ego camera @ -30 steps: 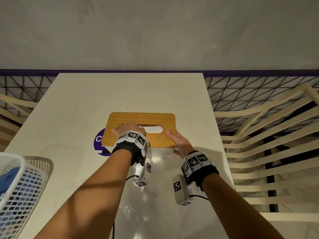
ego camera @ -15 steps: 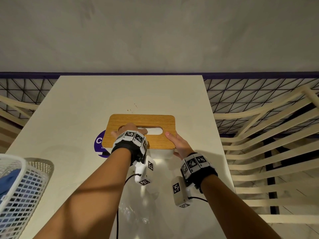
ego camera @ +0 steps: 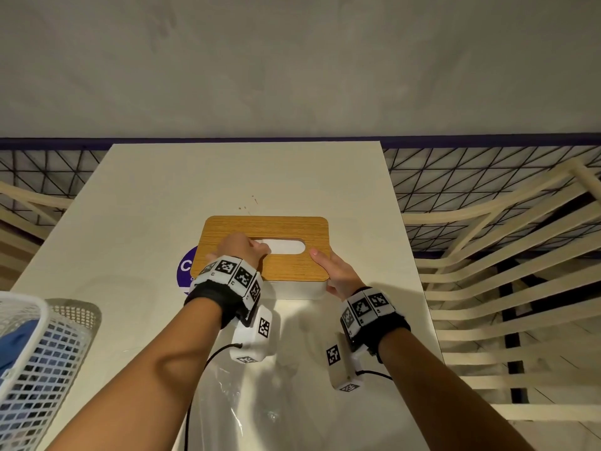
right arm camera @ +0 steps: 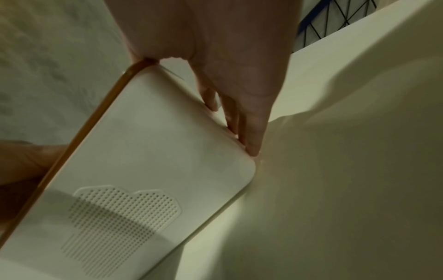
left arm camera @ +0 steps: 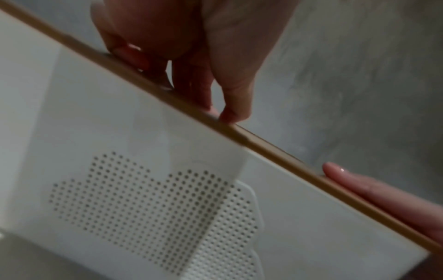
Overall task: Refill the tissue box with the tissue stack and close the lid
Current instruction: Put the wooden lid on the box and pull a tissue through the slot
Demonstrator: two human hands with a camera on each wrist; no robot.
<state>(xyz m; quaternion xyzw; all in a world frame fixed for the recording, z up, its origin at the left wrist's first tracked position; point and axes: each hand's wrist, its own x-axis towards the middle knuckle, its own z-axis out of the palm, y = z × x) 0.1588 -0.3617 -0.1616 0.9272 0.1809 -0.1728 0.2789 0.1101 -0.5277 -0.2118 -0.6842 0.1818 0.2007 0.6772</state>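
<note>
Wooden rectangular slotted lid [ego camera: 265,247] sat flat on white plastic tissue box [ego camera: 294,289], mid cream table [ego camera: 162,203]. Left hand [ego camera: 239,250] shifted from lid's left part toward slot, fingertips curled at white tissue [ego camera: 286,247]. Right hand [ego camera: 338,275] stayed wrapped round box's near-right corner. Lid judged closed; tissue pull-through pending.

Right hand [right arm camera: 215,56] holds the white tissue box [right arm camera: 155,151] corner.

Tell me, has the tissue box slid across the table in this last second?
No. The tissue box overlaps the purple sticker just as before, and its far edge keeps the same gap to the small stains.
</note>
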